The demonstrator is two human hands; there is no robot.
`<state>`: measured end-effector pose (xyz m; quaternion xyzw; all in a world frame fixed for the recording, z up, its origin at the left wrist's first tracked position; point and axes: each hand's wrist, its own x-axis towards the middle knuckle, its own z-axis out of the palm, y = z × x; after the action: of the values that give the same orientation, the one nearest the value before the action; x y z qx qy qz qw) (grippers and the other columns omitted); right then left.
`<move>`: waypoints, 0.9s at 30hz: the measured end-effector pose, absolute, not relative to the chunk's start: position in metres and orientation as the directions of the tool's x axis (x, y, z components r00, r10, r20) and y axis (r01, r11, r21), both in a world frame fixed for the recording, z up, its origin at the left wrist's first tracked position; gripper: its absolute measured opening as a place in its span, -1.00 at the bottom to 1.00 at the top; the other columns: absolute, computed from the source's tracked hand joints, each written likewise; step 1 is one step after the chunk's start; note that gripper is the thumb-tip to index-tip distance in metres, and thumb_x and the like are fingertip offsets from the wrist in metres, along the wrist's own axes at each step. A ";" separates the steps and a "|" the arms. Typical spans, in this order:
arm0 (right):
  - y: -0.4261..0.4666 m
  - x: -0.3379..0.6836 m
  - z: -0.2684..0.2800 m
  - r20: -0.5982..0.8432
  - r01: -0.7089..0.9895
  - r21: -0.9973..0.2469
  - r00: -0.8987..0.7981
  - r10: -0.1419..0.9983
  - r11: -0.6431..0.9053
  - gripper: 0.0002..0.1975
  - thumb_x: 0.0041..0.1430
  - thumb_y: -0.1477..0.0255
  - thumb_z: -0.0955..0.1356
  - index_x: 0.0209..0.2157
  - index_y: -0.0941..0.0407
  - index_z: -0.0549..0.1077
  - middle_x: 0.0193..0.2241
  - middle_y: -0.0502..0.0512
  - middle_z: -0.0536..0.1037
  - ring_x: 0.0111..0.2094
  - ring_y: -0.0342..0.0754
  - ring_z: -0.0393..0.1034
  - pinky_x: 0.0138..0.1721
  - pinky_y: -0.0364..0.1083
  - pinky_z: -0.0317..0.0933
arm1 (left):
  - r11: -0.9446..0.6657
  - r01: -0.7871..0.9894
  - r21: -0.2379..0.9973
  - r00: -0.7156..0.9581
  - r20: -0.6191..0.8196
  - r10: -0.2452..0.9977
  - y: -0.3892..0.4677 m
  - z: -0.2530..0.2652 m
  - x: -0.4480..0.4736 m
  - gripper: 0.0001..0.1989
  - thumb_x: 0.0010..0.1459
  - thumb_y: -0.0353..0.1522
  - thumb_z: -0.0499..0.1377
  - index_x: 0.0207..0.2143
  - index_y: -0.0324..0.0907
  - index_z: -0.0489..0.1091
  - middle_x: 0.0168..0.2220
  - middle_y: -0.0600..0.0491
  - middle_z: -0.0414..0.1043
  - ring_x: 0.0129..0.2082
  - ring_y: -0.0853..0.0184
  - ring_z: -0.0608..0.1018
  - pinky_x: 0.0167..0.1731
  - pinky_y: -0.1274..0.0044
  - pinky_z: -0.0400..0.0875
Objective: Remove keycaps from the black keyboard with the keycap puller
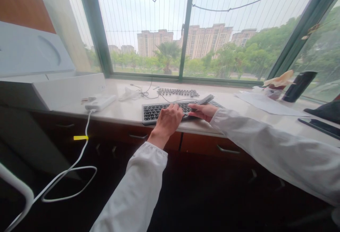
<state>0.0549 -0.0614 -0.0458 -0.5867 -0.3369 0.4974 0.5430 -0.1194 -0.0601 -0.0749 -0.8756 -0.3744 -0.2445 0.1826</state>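
Note:
A dark keyboard (pixel 152 113) with a grey frame lies near the front edge of the white sill. My left hand (pixel 171 117) is over its middle, fingers bent down and pressed together at the keys; whatever is between the fingertips is hidden. From the right, my right hand (pixel 203 111) reaches over the same keyboard, thumb and fingers closed round a long grey tool (pixel 206 100), whose exact kind I cannot make out. The two hands almost meet at the keys. Behind the keyboard, rows of loose-looking dark keycaps (pixel 177 92) are laid out.
A thin black cable (pixel 146 94) trails behind the keyboard near crumpled clear plastic (pixel 129 94). Left are a white power strip (pixel 101 102) and an open white box (pixel 71 90). Right are white paper (pixel 265 102), a black cylinder (pixel 299 86) and a phone (pixel 320 125). Windows rise behind.

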 end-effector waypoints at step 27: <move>-0.041 0.079 -0.044 -0.268 -0.114 -0.960 0.119 0.956 -0.255 -0.79 0.08 0.56 0.45 -0.26 0.37 0.43 -0.37 0.23 0.52 -0.37 -0.06 0.56 -0.28 -0.27 0.48 | -0.656 0.748 -0.101 0.570 0.602 0.558 -0.058 -0.079 -0.122 -0.76 0.33 -0.29 -0.01 -0.17 -0.14 0.43 -0.16 0.00 0.47 -0.15 0.26 0.49 -0.47 0.50 0.29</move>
<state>0.0789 -0.0409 -0.0440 -0.5691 -0.3701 0.5511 0.4853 -0.1221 -0.0580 -0.0791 -0.8686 -0.3760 -0.2709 0.1752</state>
